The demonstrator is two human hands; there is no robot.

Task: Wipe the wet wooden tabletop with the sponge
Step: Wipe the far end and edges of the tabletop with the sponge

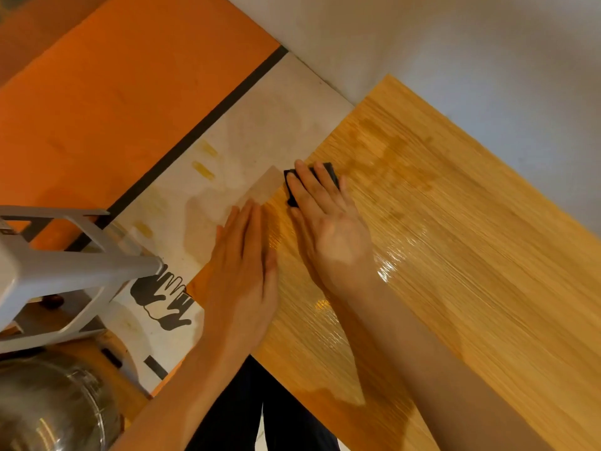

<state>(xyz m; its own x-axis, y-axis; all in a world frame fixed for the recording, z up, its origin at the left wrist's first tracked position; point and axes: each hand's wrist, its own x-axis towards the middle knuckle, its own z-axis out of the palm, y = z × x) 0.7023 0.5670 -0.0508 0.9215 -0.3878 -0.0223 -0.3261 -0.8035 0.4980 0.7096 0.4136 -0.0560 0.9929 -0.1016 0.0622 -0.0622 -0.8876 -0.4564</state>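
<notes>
The wooden tabletop (455, 242) runs diagonally across the view, with wet, darker patches and shiny streaks on it. A small black sponge (327, 172) lies near the table's left edge. My right hand (328, 222) presses flat on the sponge with straight fingers, covering most of it. My left hand (244, 265) lies flat with straight fingers along the table's left edge, just beside the right hand, holding nothing.
A grey plastic stool (65, 268) stands at the left on the floor. A shiny metal pot (55, 408) sits at the bottom left. An orange wall (113, 92) and a pale wall (455, 43) border the table. My dark trousers (260, 418) show below.
</notes>
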